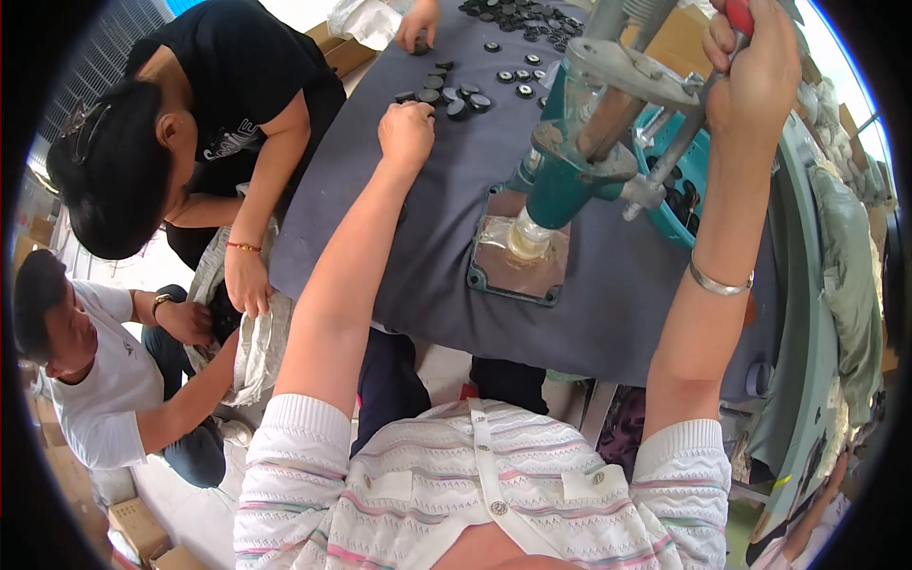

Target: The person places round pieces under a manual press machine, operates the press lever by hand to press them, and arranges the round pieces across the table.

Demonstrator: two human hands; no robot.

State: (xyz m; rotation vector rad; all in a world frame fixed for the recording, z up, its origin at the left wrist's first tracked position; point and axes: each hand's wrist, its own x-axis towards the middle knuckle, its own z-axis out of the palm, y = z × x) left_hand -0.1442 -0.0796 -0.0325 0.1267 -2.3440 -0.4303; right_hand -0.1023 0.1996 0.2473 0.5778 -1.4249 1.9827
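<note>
Roughly mid-batch, I'd judge: left hand (407, 133) has fingers curled together over the near end of a row of small black discs (446, 95) on the grey cloth, w/ a bigger pile of discs (518, 17) far off — apparently still to do. Right hand (755, 66) is clamped round the red-tipped lever (739, 14) of the teal hand press (570, 180), centre-right. Pkgs: brown cartons (142, 527) near left on the floor, white sack (252, 347) at the table's left edge — labels can't be made out.

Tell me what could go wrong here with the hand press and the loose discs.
The right hand grips the red lever handle of the green press; fingers near the die could get pinched. The left hand reaches the black discs beside another person's hand, so they might collide.
</note>
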